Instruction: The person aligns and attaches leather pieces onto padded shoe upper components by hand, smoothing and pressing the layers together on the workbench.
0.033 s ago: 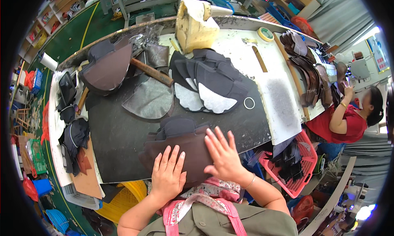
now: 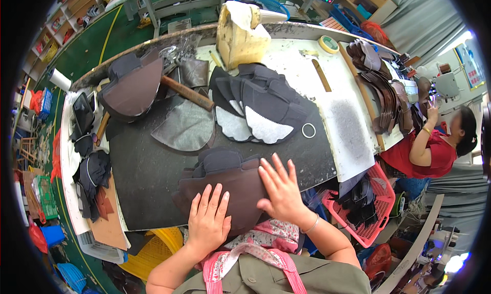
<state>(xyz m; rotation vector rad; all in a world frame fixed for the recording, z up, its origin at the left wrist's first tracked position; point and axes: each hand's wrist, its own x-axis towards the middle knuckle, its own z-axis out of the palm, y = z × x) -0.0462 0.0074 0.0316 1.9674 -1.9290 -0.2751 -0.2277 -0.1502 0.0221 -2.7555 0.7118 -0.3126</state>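
Flat on a brown shoe-upper piece [image 2: 243, 195] with a dark padded collar at its far edge lies my left hand [image 2: 208, 220], fingers stretched out. My right hand [image 2: 281, 194] rests on the same piece at its right side, fingers spread and thumb out. Nothing is gripped by either hand. The near part of the piece reaches the table edge by my apron. Beyond it, a fan of black upper pieces [image 2: 276, 97] with pale grey zigzag-edged parts lies beside a grey leaf-shaped piece [image 2: 185, 125]. A wooden-handled hammer [image 2: 188, 92] lies just behind.
Another brown upper piece [image 2: 134, 92] sits at the far left. A yellowed plastic container [image 2: 239, 42], tape roll [image 2: 329, 44] and white ring [image 2: 308, 131] are on the table. A pink basket [image 2: 384, 209] stands at the right. A person in red [image 2: 434, 153] works beyond.
My right hand has slid slightly away from me over the brown shoe-upper piece. My left hand stays in place on it.
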